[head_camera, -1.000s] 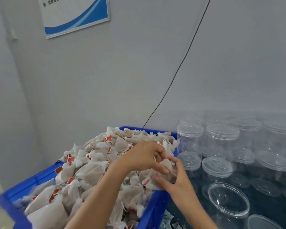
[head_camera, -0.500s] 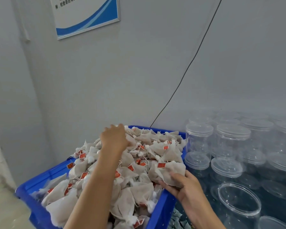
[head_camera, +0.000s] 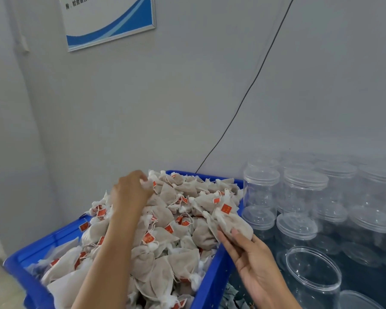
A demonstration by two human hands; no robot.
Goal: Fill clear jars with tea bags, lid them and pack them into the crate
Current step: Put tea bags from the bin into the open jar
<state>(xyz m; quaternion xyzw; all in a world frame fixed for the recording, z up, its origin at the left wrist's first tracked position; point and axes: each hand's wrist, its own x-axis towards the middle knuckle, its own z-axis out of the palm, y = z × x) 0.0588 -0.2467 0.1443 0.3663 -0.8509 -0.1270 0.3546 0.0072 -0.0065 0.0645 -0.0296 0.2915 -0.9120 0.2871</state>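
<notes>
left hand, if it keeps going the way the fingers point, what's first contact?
Most likely more of the tea bags heaped at the far end of the blue bin; the left hand already grips into that pile. Beyond that the wall, depth unclear.

The crate (head_camera: 212, 284) is bright blue; the tea bags (head_camera: 165, 221) heaped in it are pale beige-grey gauze with small red tags on white strings. The jars (head_camera: 303, 192) are clear and colourless. The wall (head_camera: 187, 97) is pale grey, crossed by a thin black cable (head_camera: 250, 85); the sign (head_camera: 109, 18) is white with blue swooshes
</notes>
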